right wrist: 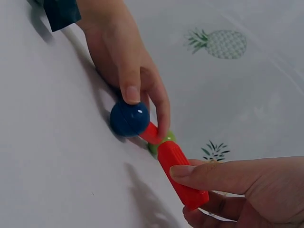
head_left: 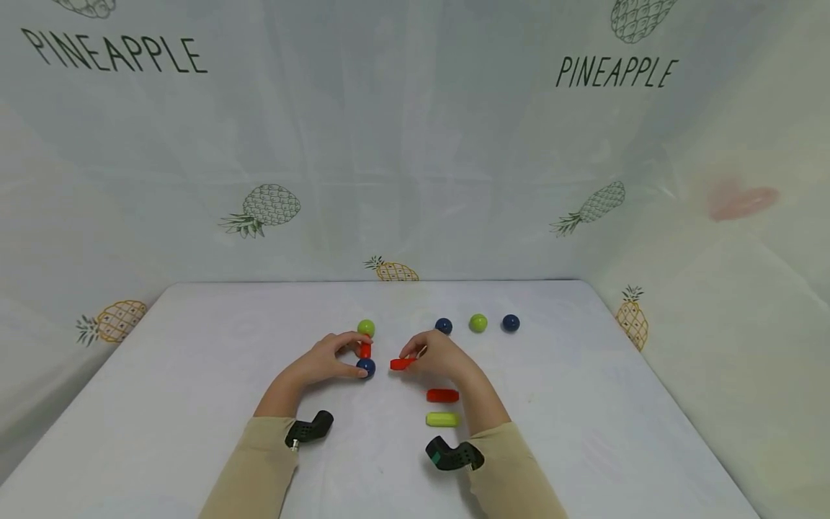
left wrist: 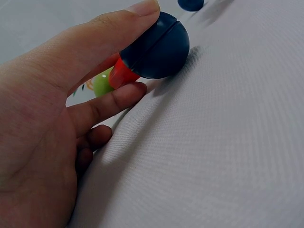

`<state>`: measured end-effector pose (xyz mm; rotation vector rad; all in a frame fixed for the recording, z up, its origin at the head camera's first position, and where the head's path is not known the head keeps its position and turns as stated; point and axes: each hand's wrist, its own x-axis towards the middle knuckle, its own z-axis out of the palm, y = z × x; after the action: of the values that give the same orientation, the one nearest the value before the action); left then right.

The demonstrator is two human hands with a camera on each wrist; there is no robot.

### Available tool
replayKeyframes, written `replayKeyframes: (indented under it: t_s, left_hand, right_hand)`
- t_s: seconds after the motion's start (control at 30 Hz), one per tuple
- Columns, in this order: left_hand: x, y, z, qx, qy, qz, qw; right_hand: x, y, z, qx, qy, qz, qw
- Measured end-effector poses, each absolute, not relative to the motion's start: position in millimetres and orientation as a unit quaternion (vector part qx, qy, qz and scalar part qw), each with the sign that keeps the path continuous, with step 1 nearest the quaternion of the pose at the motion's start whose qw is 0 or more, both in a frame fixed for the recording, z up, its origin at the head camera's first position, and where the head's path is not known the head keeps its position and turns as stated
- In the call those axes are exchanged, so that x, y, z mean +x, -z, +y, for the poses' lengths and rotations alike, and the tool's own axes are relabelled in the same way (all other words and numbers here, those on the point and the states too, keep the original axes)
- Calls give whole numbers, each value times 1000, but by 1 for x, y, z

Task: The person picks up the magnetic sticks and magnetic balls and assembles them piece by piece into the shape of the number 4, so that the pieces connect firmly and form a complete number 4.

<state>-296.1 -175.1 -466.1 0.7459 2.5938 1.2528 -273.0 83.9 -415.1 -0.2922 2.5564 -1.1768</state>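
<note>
My left hand grips a joined piece made of a dark blue ball, a short red rod and a green ball. In the left wrist view the thumb lies on the blue ball, and fingers reach along the red rod. My right hand pinches a loose red rod between thumb and fingers. That rod is held just to the right of the joined piece, apart from it in the head view. The right hand's fingertips behind the rod are partly hidden.
Another red rod and a yellow-green rod lie near the right forearm. Behind the right hand, a blue ball, a green ball and a second blue ball stand in a row on the white table. A pineapple-print curtain hangs behind.
</note>
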Motion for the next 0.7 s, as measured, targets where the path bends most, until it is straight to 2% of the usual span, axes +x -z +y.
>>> replayKeyframes:
  t_s: [0.7]
  left_hand:
    - [-297,467,-175,250,-414,870,96]
  right_hand:
    - [-276,434,62,-104,464,868,140]
